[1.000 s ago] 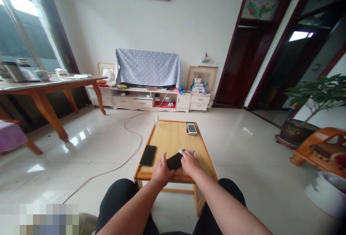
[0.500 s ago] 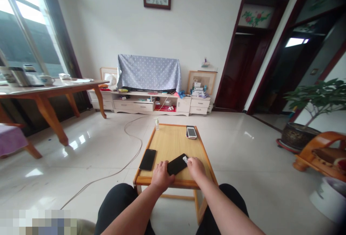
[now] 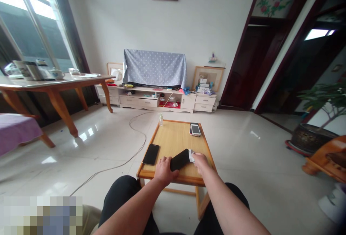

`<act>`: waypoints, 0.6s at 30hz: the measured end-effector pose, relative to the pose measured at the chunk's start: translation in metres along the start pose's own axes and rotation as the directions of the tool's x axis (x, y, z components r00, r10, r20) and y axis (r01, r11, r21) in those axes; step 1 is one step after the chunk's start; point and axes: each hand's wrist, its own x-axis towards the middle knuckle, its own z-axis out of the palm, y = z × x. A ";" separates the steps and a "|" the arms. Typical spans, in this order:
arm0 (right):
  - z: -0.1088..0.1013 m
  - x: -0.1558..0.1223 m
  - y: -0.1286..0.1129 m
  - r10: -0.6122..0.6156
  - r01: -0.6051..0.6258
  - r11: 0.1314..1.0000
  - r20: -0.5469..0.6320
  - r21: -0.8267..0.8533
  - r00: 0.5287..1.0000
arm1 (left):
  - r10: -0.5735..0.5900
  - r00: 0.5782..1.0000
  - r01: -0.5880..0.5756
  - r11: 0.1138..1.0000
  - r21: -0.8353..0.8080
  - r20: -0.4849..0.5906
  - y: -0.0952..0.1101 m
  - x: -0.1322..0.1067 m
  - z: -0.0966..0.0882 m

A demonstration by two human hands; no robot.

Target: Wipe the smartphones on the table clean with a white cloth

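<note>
A black smartphone [image 3: 180,159] lies slanted on the small wooden table [image 3: 177,134], near its front edge. My left hand [image 3: 164,171] grips the phone's near left end between thumb and fingers. A white wipe [image 3: 191,155] is pinched in my right hand [image 3: 200,161], at the phone's far right end. To the left of my left hand, a second dark phone [image 3: 151,154] lies flat, apart from both hands. A stack of phones [image 3: 195,129] with a white one on top sits at the table's far right corner. A clear pump bottle [image 3: 161,119] stands at the far left corner.
A cable [image 3: 129,157] runs over the tiled floor left of the table. A dining table [image 3: 54,83] stands by the window. Along the wall is a low TV cabinet [image 3: 137,101] under a dotted cloth [image 3: 155,67]. A potted plant [image 3: 310,137] stands at right.
My right hand has shifted the wipe to the phone's far right end, and more of the wipe shows. My left hand still holds the phone. The camera view has tilted down and turned left.
</note>
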 end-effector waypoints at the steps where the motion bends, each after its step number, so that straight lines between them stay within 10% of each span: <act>1: 0.002 -0.001 -0.001 0.023 -0.023 0.999 0.011 0.043 1.000 | -0.003 1.000 0.003 1.000 -0.002 0.004 0.001 0.000 -0.001; 10: -0.003 -0.032 -0.033 -0.007 -0.018 0.912 0.059 0.410 0.998 | 0.031 1.000 -0.031 0.999 -0.011 -0.003 0.023 -0.009 -0.013; 18: -0.031 -0.082 -0.067 -0.199 0.093 0.842 0.146 0.531 0.969 | 0.026 0.999 -0.016 0.915 -0.404 0.020 0.057 -0.008 -0.027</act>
